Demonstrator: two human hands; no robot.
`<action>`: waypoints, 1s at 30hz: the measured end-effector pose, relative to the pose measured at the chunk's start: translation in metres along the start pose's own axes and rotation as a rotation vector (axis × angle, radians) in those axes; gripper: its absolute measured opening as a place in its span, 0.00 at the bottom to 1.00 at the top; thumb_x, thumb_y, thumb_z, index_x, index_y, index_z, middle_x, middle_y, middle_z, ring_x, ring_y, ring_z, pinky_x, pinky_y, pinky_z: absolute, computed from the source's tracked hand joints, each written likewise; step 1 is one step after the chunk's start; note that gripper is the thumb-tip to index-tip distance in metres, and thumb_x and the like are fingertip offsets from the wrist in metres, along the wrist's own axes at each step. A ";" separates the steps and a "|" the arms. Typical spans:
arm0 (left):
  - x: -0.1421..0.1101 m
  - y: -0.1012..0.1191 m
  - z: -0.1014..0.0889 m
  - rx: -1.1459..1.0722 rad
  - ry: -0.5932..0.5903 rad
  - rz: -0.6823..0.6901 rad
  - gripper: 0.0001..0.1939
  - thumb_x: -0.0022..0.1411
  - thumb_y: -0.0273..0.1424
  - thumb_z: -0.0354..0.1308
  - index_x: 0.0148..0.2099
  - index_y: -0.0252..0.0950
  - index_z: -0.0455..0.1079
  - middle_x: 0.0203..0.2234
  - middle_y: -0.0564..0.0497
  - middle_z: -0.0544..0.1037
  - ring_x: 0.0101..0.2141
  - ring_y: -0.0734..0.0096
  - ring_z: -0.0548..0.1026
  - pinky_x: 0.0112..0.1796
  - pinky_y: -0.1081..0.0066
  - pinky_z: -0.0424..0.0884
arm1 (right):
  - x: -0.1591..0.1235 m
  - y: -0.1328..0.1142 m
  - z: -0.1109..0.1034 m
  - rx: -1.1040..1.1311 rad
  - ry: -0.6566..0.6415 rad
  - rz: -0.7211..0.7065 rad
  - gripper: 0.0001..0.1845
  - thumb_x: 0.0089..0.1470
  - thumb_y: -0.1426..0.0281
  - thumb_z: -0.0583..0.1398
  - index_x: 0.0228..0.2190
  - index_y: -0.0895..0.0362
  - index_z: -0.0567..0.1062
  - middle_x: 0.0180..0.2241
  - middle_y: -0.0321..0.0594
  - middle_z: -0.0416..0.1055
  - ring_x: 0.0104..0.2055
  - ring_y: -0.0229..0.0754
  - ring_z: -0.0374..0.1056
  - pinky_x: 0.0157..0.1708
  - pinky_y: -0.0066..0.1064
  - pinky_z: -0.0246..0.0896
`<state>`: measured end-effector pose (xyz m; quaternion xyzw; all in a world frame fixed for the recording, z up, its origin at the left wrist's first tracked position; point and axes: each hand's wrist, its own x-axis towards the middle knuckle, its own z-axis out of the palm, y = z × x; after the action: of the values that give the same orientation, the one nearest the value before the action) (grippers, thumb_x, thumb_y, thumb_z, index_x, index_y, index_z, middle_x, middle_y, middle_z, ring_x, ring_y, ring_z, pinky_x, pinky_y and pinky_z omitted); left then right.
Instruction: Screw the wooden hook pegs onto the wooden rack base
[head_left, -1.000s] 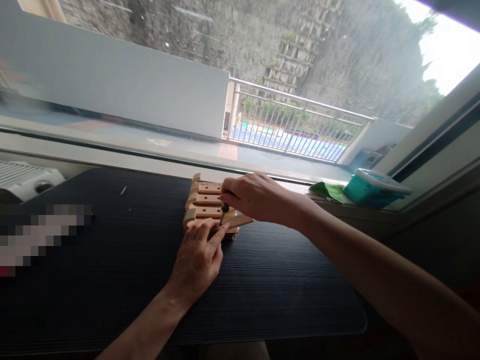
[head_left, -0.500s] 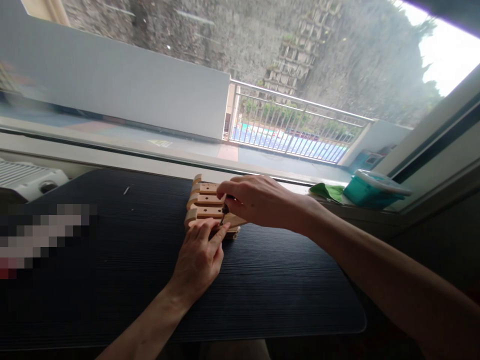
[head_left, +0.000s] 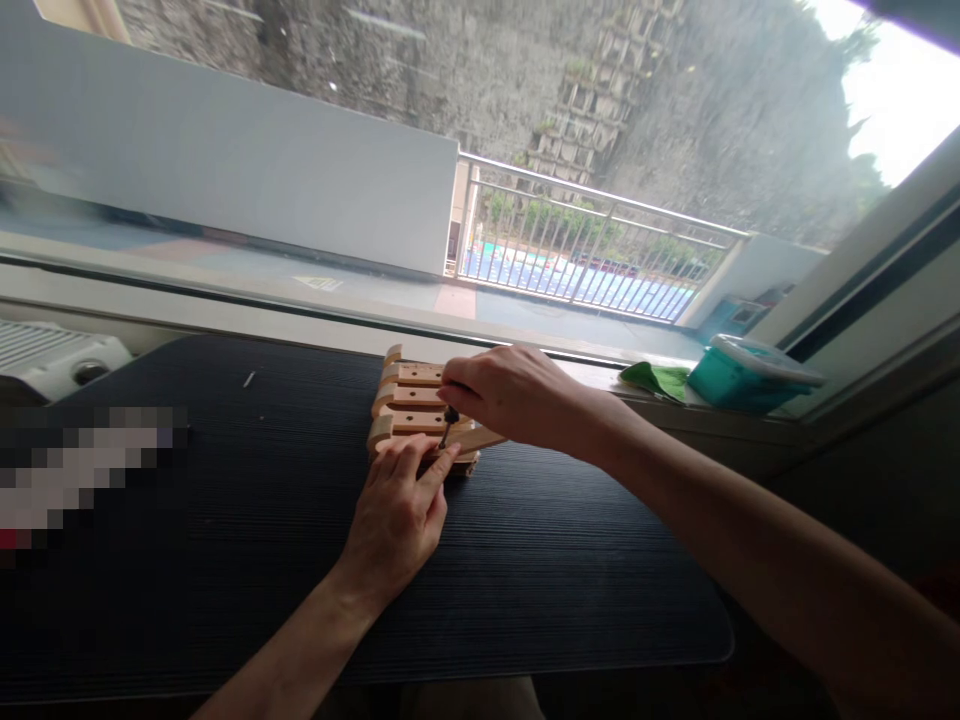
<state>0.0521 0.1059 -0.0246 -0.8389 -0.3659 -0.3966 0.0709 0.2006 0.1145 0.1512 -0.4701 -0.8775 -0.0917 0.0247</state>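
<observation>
Dark tabletop point(head_left: 525, 570): slatted wooden assembly point(head_left: 426, 396) at 12 o'clock. Right hand point(head_left: 499, 390) closed around screwdriver point(head_left: 448, 432), shaft angled down to assembly's near end. Left hand point(head_left: 401, 510) at assembly's 7 o'clock, fingers bent onto wood; whether pinching, cannot tell.

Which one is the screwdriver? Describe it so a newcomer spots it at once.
On the dark table, find the row of wooden slats. At its near end, the right hand grips the screwdriver, its shaft slanting down toward the left hand. It is the slim, dark tool against pale wood.
</observation>
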 end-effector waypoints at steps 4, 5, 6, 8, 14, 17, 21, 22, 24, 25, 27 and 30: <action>0.000 0.000 -0.001 0.004 0.010 0.008 0.23 0.59 0.20 0.53 0.57 0.33 0.67 0.48 0.42 0.68 0.50 0.55 0.67 0.52 0.51 0.67 | -0.004 -0.003 -0.009 -0.005 -0.057 -0.045 0.17 0.63 0.68 0.49 0.30 0.60 0.74 0.30 0.41 0.74 0.29 0.37 0.65 0.26 0.30 0.43; 0.000 0.000 -0.001 0.005 0.011 0.008 0.23 0.59 0.20 0.53 0.57 0.34 0.66 0.48 0.42 0.68 0.50 0.55 0.67 0.52 0.51 0.68 | -0.005 -0.004 -0.011 -0.005 -0.069 -0.050 0.16 0.62 0.70 0.49 0.31 0.60 0.74 0.31 0.42 0.74 0.30 0.37 0.66 0.26 0.30 0.44; 0.000 0.000 -0.001 0.005 0.010 0.006 0.23 0.59 0.20 0.53 0.58 0.34 0.66 0.48 0.42 0.68 0.50 0.55 0.67 0.52 0.51 0.68 | -0.006 -0.004 -0.013 -0.002 -0.076 -0.046 0.15 0.62 0.71 0.49 0.34 0.60 0.74 0.33 0.42 0.75 0.31 0.38 0.66 0.26 0.30 0.44; 0.000 0.000 -0.001 0.006 0.009 0.003 0.23 0.59 0.20 0.52 0.57 0.34 0.66 0.48 0.42 0.68 0.50 0.55 0.67 0.52 0.51 0.67 | -0.007 -0.003 -0.014 0.013 -0.077 -0.029 0.14 0.62 0.72 0.49 0.41 0.60 0.73 0.34 0.42 0.75 0.32 0.39 0.68 0.27 0.29 0.45; 0.001 0.000 -0.002 0.005 0.002 0.005 0.22 0.60 0.20 0.52 0.57 0.34 0.67 0.47 0.42 0.69 0.50 0.55 0.67 0.53 0.51 0.67 | -0.002 0.005 -0.006 -0.011 -0.068 -0.045 0.14 0.65 0.71 0.48 0.40 0.61 0.72 0.34 0.43 0.75 0.33 0.39 0.68 0.28 0.29 0.47; 0.000 0.000 -0.002 0.002 0.004 0.008 0.22 0.60 0.20 0.53 0.56 0.33 0.67 0.47 0.42 0.69 0.50 0.55 0.67 0.53 0.51 0.67 | 0.000 0.006 -0.003 -0.018 -0.069 -0.020 0.15 0.66 0.70 0.47 0.39 0.62 0.72 0.33 0.43 0.75 0.32 0.38 0.68 0.28 0.30 0.47; 0.000 0.000 -0.001 -0.001 0.005 0.008 0.22 0.59 0.20 0.53 0.56 0.33 0.67 0.47 0.42 0.69 0.50 0.55 0.67 0.52 0.51 0.67 | 0.003 0.002 0.000 -0.037 -0.053 -0.011 0.16 0.66 0.68 0.47 0.37 0.62 0.72 0.30 0.42 0.74 0.30 0.38 0.67 0.27 0.30 0.45; 0.000 0.000 -0.001 0.000 0.005 0.006 0.22 0.59 0.20 0.53 0.56 0.33 0.67 0.47 0.42 0.69 0.50 0.55 0.67 0.52 0.51 0.67 | 0.004 0.001 0.000 -0.045 -0.046 -0.008 0.17 0.66 0.68 0.47 0.36 0.62 0.72 0.29 0.42 0.74 0.29 0.38 0.67 0.27 0.31 0.44; -0.001 0.000 -0.001 0.000 0.004 0.005 0.22 0.59 0.20 0.53 0.56 0.34 0.67 0.47 0.42 0.69 0.50 0.55 0.67 0.52 0.51 0.67 | 0.005 -0.002 0.001 -0.047 -0.037 0.007 0.17 0.66 0.67 0.47 0.36 0.62 0.73 0.29 0.42 0.74 0.29 0.38 0.67 0.26 0.31 0.43; -0.001 0.000 0.000 0.001 0.006 0.005 0.22 0.59 0.20 0.53 0.56 0.34 0.67 0.47 0.42 0.69 0.50 0.55 0.67 0.52 0.51 0.67 | 0.004 -0.002 0.000 -0.036 -0.036 0.009 0.18 0.66 0.67 0.47 0.36 0.61 0.73 0.29 0.42 0.74 0.29 0.38 0.67 0.26 0.31 0.43; -0.001 0.000 0.000 0.004 0.012 0.007 0.23 0.59 0.20 0.53 0.57 0.34 0.67 0.48 0.42 0.68 0.50 0.55 0.66 0.53 0.51 0.67 | 0.003 -0.003 -0.002 0.013 -0.043 -0.016 0.17 0.65 0.67 0.48 0.36 0.60 0.74 0.30 0.42 0.75 0.29 0.38 0.67 0.27 0.30 0.44; -0.001 0.000 0.000 0.006 0.017 0.004 0.23 0.59 0.20 0.53 0.57 0.34 0.67 0.48 0.41 0.68 0.50 0.54 0.66 0.52 0.50 0.67 | 0.000 -0.002 -0.009 0.091 -0.086 -0.080 0.15 0.64 0.69 0.48 0.38 0.59 0.74 0.34 0.42 0.76 0.33 0.38 0.67 0.29 0.29 0.47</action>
<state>0.0514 0.1053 -0.0254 -0.8361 -0.3647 -0.4024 0.0772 0.1988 0.1116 0.1593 -0.4367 -0.8990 -0.0323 0.0044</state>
